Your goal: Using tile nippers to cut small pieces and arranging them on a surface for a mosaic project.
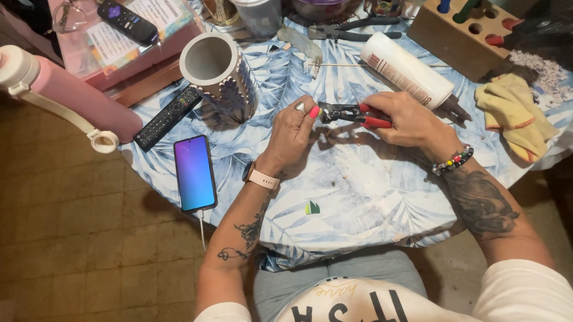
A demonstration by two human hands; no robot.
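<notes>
Right hand [409,120]: squeezing the red-handled pliers [351,113], fingers clamped round the handles.
Left hand [293,134]: pinching together at the pliers' nose, steadying something too small to identify.
Pliers location: hovering over the leaf-print tablecloth [338,191], just in front of the white tube [405,69].
Nearby: grey cup [218,73] lying tipped, phone [195,173] sitting at table edge.
Doing it well, judging: keeping fingertips off the nose, squeezing slowly, holding wrists steady.

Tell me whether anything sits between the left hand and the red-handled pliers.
Nothing visible does. The left hand is already at the jaw end of the pliers, and the right hand grips the red handles.
</notes>
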